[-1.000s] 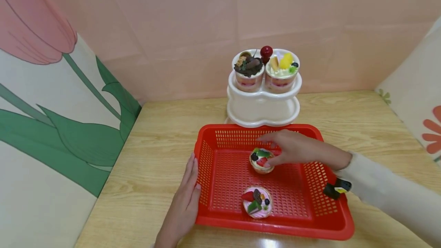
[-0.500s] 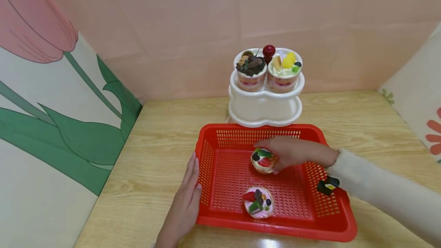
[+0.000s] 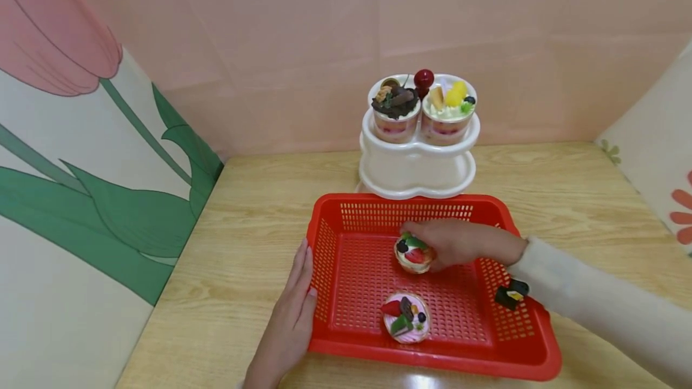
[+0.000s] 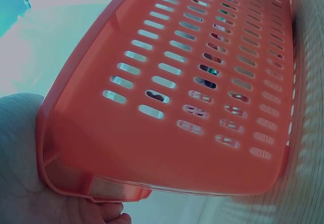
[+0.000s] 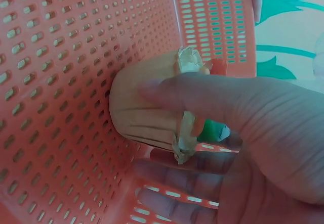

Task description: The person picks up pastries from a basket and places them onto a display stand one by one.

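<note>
Inside the red plastic basket [image 3: 373, 353], my right hand [image 3: 456, 244] grips a cupcake [image 3: 414, 255] topped with cream, strawberry and dark berries. The right wrist view shows my thumb pressed on the side of its tan pleated cup [image 5: 142, 100], with the fingers reaching round the far side. The cup stands at the basket floor. Nearer the front lies a second cupcake [image 3: 405, 318] with pink cream and fruit. My left hand [image 3: 286, 317] rests along the basket's left side, fingers straight; the left wrist view has the palm [image 4: 20, 153] against the rim corner.
Behind the basket stands a white tiered stand [image 3: 416, 176]. On its upper tier are a chocolate-topped dessert cup [image 3: 396, 116] and a yellow-fruit dessert cup [image 3: 449, 114], with a red cherry [image 3: 424, 78] between them. The wooden table [image 3: 259, 215] meets a pink backdrop [image 3: 292, 59].
My right hand has come down from above the cupcake and closed its thumb and fingers round it. The left hand keeps its place at the basket's side.
</note>
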The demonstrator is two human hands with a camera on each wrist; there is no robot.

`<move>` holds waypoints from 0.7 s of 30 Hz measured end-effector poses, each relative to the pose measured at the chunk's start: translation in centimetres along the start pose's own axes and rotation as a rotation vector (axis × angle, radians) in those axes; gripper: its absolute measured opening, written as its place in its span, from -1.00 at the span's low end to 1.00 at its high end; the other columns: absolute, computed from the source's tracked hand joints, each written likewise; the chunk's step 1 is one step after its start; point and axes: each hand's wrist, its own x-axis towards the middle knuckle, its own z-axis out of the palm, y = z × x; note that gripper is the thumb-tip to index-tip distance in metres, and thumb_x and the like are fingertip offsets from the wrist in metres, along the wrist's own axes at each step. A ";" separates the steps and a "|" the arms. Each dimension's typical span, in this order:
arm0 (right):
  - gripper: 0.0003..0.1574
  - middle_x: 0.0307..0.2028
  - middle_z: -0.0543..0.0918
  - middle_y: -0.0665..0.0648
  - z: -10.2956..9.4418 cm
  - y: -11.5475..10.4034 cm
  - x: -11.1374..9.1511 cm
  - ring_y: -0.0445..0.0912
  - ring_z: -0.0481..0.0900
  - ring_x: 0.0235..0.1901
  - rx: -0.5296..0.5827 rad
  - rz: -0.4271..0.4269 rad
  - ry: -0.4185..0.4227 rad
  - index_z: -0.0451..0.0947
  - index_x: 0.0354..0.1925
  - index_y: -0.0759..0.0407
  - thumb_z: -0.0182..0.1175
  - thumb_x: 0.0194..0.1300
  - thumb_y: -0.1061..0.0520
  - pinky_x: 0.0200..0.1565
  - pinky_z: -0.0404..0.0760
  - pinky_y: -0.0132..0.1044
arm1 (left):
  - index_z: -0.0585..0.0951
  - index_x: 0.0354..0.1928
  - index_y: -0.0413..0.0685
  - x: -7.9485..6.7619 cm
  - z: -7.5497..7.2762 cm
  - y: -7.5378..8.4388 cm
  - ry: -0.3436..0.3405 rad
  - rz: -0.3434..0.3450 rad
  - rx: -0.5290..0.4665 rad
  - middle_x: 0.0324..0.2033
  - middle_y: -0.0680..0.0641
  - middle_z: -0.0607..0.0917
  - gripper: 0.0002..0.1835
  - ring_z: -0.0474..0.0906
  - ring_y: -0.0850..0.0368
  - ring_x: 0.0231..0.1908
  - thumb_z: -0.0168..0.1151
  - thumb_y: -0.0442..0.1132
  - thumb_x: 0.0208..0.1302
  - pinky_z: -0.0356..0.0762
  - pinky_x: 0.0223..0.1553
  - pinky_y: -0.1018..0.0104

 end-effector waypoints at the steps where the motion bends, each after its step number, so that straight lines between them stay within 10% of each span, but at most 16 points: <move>1: -0.14 -0.02 0.58 -0.04 0.0 0.1 0.0 -0.10 0.54 -0.04 0.000 0.002 0.000 0.36 0.23 0.15 0.58 0.05 0.12 0.11 0.60 -0.02 | -0.10 0.63 0.27 0.0 0.0 0.0 0.000 -0.003 0.000 0.58 0.41 -0.24 -0.26 -0.23 0.36 0.54 -0.10 -0.33 0.57 0.03 0.46 0.07; 21: -0.32 -0.31 0.60 -0.15 0.1 0.4 0.0 -0.28 0.53 -0.35 0.108 -0.089 0.025 0.40 0.01 0.12 0.56 0.01 0.11 -0.27 0.60 -0.37 | -0.12 0.63 0.30 0.1 0.0 -0.3 -0.010 -0.001 -0.020 0.58 0.40 -0.24 -0.26 -0.23 0.35 0.55 -0.12 -0.34 0.58 0.04 0.45 0.07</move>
